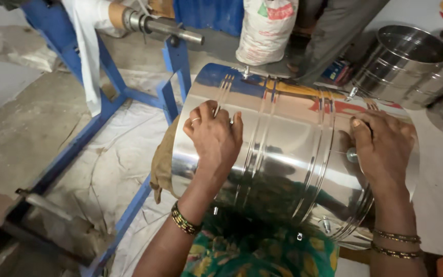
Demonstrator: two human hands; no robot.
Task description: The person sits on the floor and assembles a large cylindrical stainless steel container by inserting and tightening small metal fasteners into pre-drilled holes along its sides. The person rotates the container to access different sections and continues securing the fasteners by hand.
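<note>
A large shiny steel drum (288, 149) lies on its side across my lap, with ribbed bands around its wall and small knobs on it. My left hand (214, 136) rests flat on the drum's left part, fingers spread over a ribbed band, a ring on one finger. My right hand (383, 149) presses on the drum's right end, beside a small round knob (352, 155). Both wrists wear bangles. Neither hand grips anything; both lie against the metal.
A blue metal frame (114, 97) with a steel shaft (173, 28) and white sheet stands at the left. A filled white sack (265, 31) sits behind. More steel drums (411, 61) stand at the upper right. Plastic sheeting (114, 164) covers the floor.
</note>
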